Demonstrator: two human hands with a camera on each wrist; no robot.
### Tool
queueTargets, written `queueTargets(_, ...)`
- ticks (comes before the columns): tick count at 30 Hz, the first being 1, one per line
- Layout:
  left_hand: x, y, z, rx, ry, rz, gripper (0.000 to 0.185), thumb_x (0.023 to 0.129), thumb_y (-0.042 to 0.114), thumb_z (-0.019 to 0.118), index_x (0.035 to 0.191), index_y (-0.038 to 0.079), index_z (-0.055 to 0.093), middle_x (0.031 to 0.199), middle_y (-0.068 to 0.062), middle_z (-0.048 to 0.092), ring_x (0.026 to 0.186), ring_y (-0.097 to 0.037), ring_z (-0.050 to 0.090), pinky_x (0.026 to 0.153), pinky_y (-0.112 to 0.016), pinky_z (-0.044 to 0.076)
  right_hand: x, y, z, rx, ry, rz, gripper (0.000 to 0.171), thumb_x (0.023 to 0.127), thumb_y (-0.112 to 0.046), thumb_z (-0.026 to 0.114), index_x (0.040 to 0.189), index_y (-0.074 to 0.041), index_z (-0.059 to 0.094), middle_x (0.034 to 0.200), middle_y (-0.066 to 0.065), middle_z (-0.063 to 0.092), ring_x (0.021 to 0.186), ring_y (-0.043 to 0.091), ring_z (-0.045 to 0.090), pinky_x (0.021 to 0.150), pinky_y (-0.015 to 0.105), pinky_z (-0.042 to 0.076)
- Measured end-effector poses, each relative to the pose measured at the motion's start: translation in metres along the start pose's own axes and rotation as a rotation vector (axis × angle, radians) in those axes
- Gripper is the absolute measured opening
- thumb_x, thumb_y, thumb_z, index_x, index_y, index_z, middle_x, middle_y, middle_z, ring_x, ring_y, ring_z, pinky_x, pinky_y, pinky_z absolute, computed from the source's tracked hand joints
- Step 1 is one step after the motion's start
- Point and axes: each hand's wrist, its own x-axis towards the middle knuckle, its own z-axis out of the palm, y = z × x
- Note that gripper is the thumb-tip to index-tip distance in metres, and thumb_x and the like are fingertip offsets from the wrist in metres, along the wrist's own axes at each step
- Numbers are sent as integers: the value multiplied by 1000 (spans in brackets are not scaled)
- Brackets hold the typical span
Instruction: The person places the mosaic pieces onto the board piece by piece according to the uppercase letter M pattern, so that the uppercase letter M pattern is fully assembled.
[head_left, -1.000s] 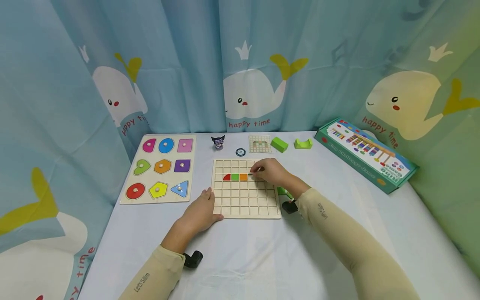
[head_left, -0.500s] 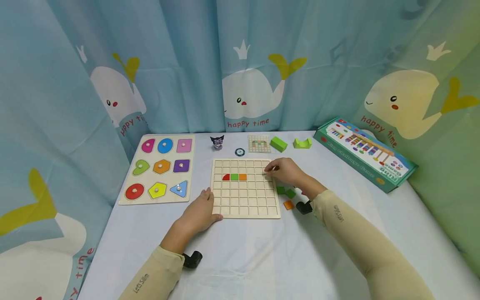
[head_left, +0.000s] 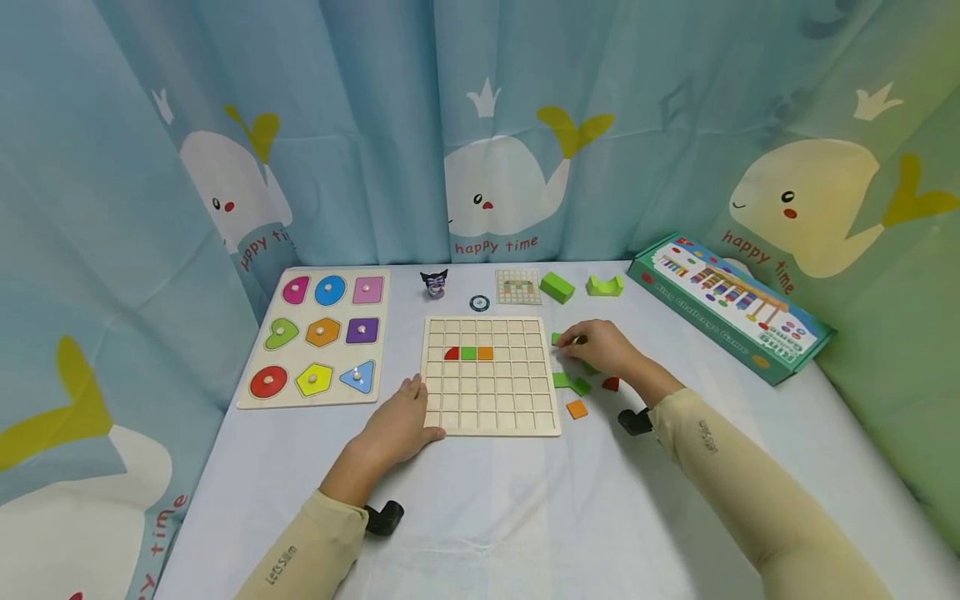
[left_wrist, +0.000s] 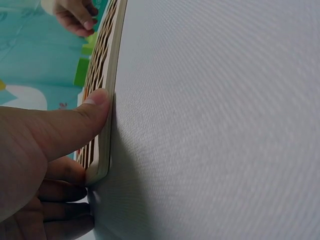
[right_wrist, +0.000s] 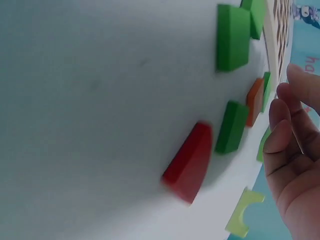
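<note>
A wooden grid board [head_left: 491, 404] lies mid-table in the head view. A red quarter-round piece [head_left: 452, 354], a green square [head_left: 468, 354] and an orange square [head_left: 485, 354] sit in a row in its cells. My left hand [head_left: 395, 423] holds the board's near left corner, its thumb [left_wrist: 97, 107] against the front edge. Right of the board, my right hand [head_left: 603, 350] hovers over loose pieces, fingers loosely bent; no piece shows between them in the right wrist view. Around it lie green pieces [right_wrist: 232, 37], an orange piece [head_left: 577, 409] and a red piece [right_wrist: 192, 162].
A shape puzzle board [head_left: 307, 398] lies at left. Behind the grid board stand a small dark figurine [head_left: 434, 285], a round disc [head_left: 479, 303], a pattern card [head_left: 519, 287] and two green blocks [head_left: 557, 287]. A green game box [head_left: 731, 308] lies at right.
My right hand has moved right, from over the grid board to the loose pieces beside it, uncovering more of them. The left hand stays at the board's corner; the row of three is unchanged.
</note>
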Motion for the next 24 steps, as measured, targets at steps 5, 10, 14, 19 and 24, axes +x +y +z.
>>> queueTargets(5,1,0,0,3,3,4,86,92,41,73,146,-16,38,157,-29,30,146,-41,30,117,-47,31,-8,11,-3,-8,15,17,11,94,-16,73,102,-11,79,101,5,72,86,22,58,73,35,49)
queueTargets(10,1,0,0,1,4,1,86,91,41,74,146,-16,38,157,-28,31,146,-41,30,116,-47,32,-16,18,-8,-16,19,41,11,93,-15,74,101,-10,79,103,6,71,87,23,56,73,34,48)
queueTargets(14,1,1,-1,3,3,0,86,91,41,74,146,-16,38,157,-28,31,146,-41,30,116,-47,32,-21,24,-11,-29,19,48,11,94,-16,73,102,-10,79,101,6,70,84,22,56,70,34,48)
queueTargets(19,0,1,-1,11,3,-2,86,91,41,74,145,-16,39,157,-28,32,146,-40,30,116,-47,32,-26,32,-12,-23,13,62,14,93,-16,74,104,-9,78,95,6,69,79,21,56,67,33,48)
queueTargets(24,0,1,-1,11,1,-2,86,92,41,73,146,-16,38,157,-29,31,146,-41,30,116,-47,32,-30,36,-13,-4,-11,90,19,90,-15,76,108,-7,77,90,6,66,79,22,55,66,33,47)
